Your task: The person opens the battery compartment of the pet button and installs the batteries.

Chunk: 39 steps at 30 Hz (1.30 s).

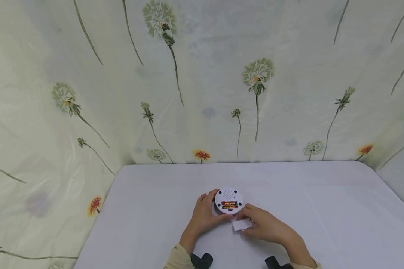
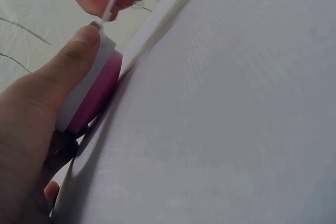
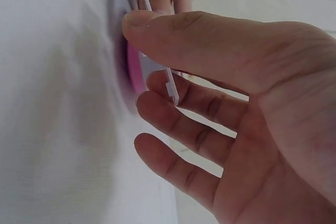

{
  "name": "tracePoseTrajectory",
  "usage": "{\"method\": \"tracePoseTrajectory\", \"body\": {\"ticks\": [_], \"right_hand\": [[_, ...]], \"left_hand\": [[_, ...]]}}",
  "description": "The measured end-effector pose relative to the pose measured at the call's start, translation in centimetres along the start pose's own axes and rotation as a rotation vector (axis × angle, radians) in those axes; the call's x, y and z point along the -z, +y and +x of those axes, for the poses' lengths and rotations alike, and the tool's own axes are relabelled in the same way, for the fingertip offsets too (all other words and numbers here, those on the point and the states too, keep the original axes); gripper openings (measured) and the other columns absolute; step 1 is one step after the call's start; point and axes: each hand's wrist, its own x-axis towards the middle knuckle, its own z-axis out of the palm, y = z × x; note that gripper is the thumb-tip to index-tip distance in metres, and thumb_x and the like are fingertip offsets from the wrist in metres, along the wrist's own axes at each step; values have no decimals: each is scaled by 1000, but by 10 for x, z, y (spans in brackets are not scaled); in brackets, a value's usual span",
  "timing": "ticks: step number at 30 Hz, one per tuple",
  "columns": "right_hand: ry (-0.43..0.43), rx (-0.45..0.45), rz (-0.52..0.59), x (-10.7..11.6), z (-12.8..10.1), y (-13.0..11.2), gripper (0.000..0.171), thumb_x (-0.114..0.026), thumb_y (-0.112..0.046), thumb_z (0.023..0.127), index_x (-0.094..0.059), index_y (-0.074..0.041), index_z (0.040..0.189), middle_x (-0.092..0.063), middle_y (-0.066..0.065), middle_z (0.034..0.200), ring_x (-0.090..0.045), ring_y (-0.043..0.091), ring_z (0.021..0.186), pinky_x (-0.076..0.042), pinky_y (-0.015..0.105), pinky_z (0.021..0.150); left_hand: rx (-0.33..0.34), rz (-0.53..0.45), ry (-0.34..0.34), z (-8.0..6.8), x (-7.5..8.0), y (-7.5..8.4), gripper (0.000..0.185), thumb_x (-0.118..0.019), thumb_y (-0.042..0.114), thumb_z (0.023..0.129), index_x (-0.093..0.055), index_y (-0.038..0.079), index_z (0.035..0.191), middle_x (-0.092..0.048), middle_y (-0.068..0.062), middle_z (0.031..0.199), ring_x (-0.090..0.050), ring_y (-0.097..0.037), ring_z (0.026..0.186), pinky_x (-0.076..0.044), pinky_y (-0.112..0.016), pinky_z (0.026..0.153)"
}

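A round white device [image 1: 228, 194] lies on the table, its underside with speaker holes and small dark feet facing up. Two red-and-gold batteries [image 1: 229, 205] sit side by side in its uncovered compartment. My left hand [image 1: 203, 216] grips the device around its left edge, thumb at the near rim. In the left wrist view its lower side shows as a pink body [image 2: 100, 95]. Just right of it, my right hand [image 1: 267, 226] pinches a white battery cover [image 1: 242, 224] between thumb and fingers. The right wrist view shows this thin cover [image 3: 172, 86] edge-on, with a small tab.
A white cloth covers the table [image 1: 148, 209]. Behind and to the left hangs a pale curtain [image 1: 205, 82] printed with dandelions. Black wrist straps [image 1: 202, 260] show at the near edge of the head view, beside beige sleeves [image 1: 179, 257].
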Motion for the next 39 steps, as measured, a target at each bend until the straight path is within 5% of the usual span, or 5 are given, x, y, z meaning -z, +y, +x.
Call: {"method": "tracePoseTrajectory", "body": {"ticks": [6, 39], "right_hand": [[34, 6, 35, 0, -1, -3, 37, -76, -23, 79, -54, -24, 109, -56, -12, 107, -56, 7, 100, -52, 30, 85], [303, 72, -110, -16, 13, -2, 23, -75, -23, 80, -60, -26, 98, -53, -18, 103, -54, 1, 95, -53, 30, 81]], "left_hand": [[-50, 39, 24, 0, 0, -2, 95, -68, 69, 68, -40, 15, 141, -53, 0, 138, -49, -12, 128, -29, -41, 115], [-58, 79, 16, -1, -1, -2, 86, -74, 55, 73, -39, 16, 142, -52, 2, 139, -47, -10, 130, -28, -39, 116]]}}
